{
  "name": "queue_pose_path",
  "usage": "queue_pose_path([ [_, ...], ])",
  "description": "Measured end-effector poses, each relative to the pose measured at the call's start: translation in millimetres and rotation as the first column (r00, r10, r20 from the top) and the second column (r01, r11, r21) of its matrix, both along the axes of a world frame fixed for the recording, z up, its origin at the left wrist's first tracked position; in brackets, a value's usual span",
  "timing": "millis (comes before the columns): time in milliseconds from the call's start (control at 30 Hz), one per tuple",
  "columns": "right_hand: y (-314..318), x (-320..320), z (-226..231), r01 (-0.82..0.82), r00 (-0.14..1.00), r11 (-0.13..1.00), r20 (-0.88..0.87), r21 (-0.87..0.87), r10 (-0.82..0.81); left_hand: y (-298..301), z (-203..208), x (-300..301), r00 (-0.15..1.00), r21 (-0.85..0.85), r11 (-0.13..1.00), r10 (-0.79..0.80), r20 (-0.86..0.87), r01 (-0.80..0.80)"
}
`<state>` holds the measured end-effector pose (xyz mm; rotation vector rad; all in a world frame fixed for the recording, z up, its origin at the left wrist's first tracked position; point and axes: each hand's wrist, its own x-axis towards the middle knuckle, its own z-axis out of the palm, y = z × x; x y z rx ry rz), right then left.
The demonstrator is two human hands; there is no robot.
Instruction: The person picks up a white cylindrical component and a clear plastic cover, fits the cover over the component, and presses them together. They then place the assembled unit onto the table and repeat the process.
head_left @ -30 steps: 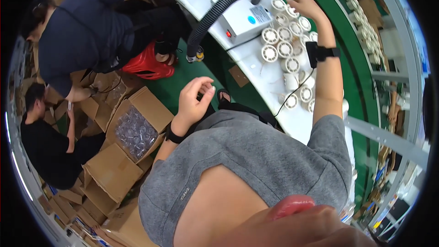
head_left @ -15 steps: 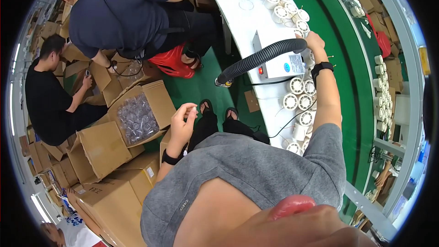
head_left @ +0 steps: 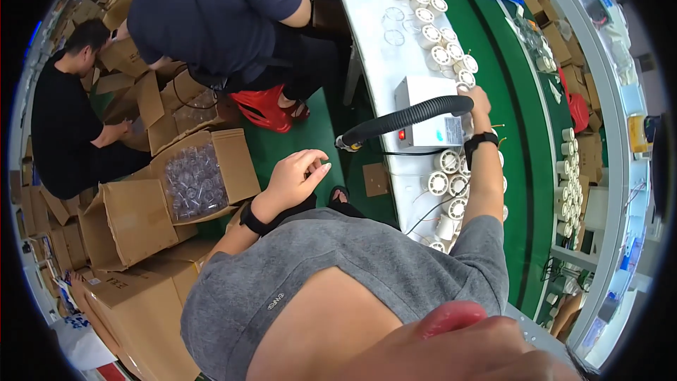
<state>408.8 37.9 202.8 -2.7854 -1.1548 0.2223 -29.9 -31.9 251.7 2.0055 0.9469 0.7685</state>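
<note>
My right hand [head_left: 480, 101] reaches over the table, beside the right end of a black corrugated hose [head_left: 402, 121]. Its fingers look bent, but their tips are hidden, so what they hold cannot be made out. The hose arches over a white box [head_left: 423, 92] with a lit red switch. Round white slotted plastic housings [head_left: 447, 161] stand around the box in rows. My left hand [head_left: 300, 178] hangs before my body, left of the table, its fingers loosely curved, the thumb apart and nothing visible in it.
Left of me, an open carton [head_left: 236, 162] holds clear plastic parts [head_left: 194, 182]. Two co-workers [head_left: 204, 14] [head_left: 67, 120] are busy among cartons; a red stool [head_left: 264, 108] is by the nearer one. Beyond the white table [head_left: 370, 21] runs a green conveyor belt [head_left: 525, 162].
The view has shifted. My left hand has moved right, and its thumb and fingers have come apart. My right hand stays by the hose end. The seated co-worker's arms have moved.
</note>
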Motion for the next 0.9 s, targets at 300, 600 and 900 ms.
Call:
queue_pose_path([
  [300, -98.9, -76.0, 139.0, 0.186, 0.598, 0.561, -0.546, 0.807, 0.587, 39.3, -8.0, -28.8, 0.958, -0.354, 0.918, -0.079, 0.276, 0.177],
  [600, -91.5, -295.4, 77.8, -0.426, 0.292, 0.702, -0.647, 0.571, 0.704, 43.5, -19.9, 21.4, 0.636, -0.616, 0.192, -0.06, 0.769, 0.764],
  [900, -32.3, -268.6, 139.5, -0.456, 0.712, 0.788, -0.362, 0.413, 0.602, 88.5, -56.2, -38.0, 0.647, -0.74, -0.009, 0.491, 0.583, 0.673],
])
